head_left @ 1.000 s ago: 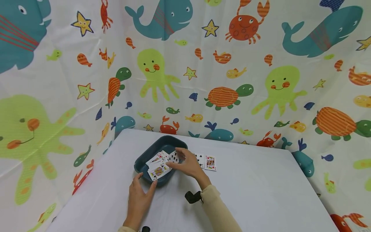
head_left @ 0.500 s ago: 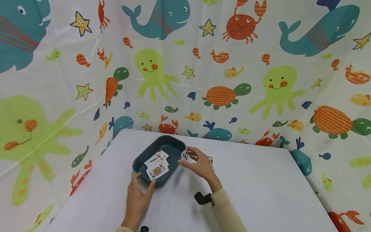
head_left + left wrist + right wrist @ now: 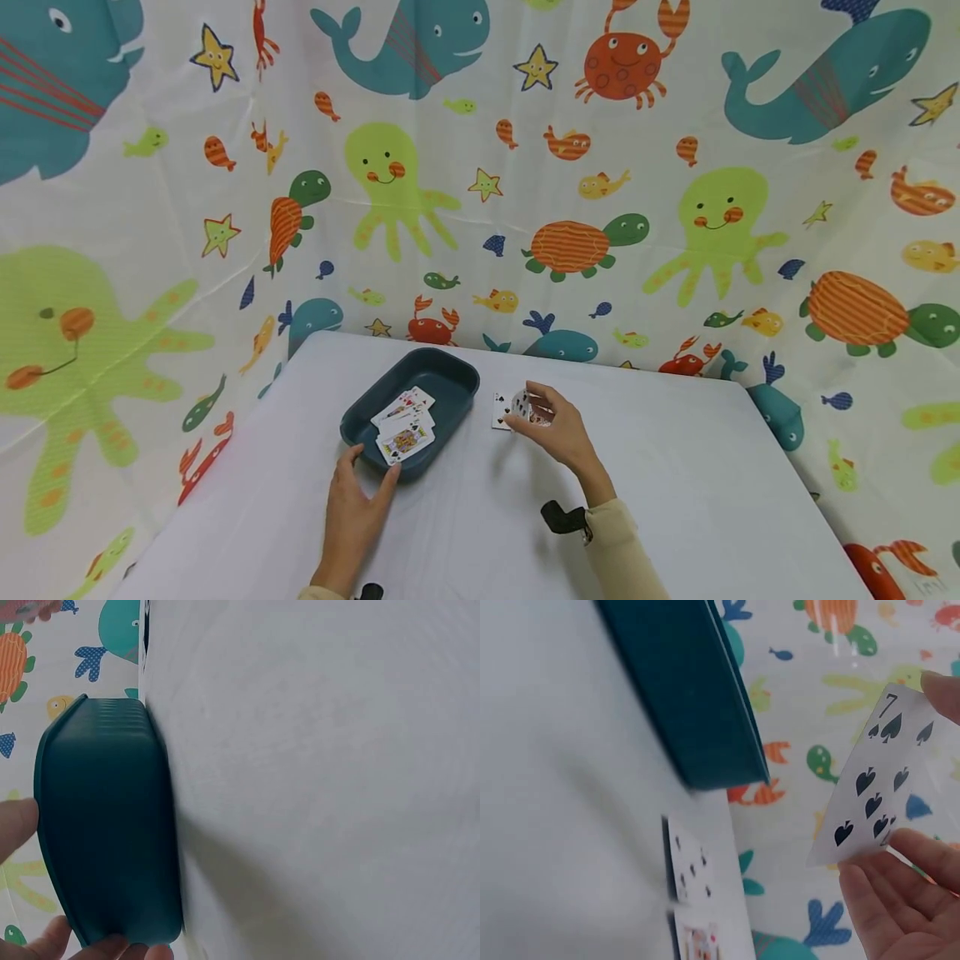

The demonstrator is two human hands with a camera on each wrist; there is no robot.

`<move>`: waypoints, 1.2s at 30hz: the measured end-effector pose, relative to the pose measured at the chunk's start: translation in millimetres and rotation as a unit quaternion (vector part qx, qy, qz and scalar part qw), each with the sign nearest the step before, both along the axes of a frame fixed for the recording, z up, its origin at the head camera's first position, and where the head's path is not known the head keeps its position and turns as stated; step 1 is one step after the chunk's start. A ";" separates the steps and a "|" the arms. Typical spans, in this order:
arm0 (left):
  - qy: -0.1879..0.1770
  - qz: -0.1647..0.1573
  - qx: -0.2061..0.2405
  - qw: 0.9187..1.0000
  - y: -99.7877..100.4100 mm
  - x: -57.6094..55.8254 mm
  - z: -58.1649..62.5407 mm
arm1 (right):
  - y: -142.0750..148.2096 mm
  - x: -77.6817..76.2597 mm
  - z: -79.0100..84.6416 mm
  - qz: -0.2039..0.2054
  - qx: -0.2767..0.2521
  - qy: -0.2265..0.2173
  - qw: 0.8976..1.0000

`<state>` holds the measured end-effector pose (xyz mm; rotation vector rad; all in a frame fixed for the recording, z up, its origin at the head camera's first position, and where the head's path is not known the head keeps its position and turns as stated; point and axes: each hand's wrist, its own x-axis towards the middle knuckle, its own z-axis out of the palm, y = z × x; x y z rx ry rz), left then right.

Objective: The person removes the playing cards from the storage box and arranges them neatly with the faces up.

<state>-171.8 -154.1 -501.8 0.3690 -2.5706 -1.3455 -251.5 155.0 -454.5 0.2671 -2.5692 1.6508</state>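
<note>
My right hand (image 3: 562, 433) pinches a playing card, the seven of spades (image 3: 877, 776), between thumb and fingertips. It holds the card tilted up over the table, right of the tray. Beneath and behind it lie a card with black pips (image 3: 499, 410) and a face card (image 3: 697, 937), side by side and face up; the hand partly hides the face card in the head view. My left hand (image 3: 354, 512) grips the near corner of a dark teal plastic tray (image 3: 461, 408), thumb at the rim (image 3: 39, 787). Inside the tray lies a loose, overlapping pile of face-up cards (image 3: 405, 423), a king on top.
A white cloth covers the table (image 3: 690, 483). Behind and to the left hangs a white curtain (image 3: 450, 150) printed with sea animals. A black wrist camera (image 3: 564, 518) sits at the right cuff.
My right hand has moved right with the seven of spades, from over the tray, past its right rim, to above the two table cards. The left hand stays at the tray's corner.
</note>
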 end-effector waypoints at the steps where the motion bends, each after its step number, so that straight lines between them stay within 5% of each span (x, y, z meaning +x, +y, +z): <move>1: 0.003 -0.002 0.002 1.000 0.0 -1.1 -0.2 | 4.4 -0.1 -0.8 -0.004 0.002 -0.001 1.000; 24: 0.031 -0.012 0.006 0.999 -1.8 -12.3 -0.5 | 97.3 -0.1 -25.4 -0.067 0.151 -0.068 0.984; 30: 0.036 -0.007 0.004 0.999 -2.3 -12.8 -0.7 | 108.0 -1.9 -30.8 -0.062 0.182 -0.082 0.978; 36: 0.005 -0.010 0.007 1.000 -5.2 -12.1 -1.5 | 112.4 -8.7 -36.0 -0.039 0.220 -0.087 0.971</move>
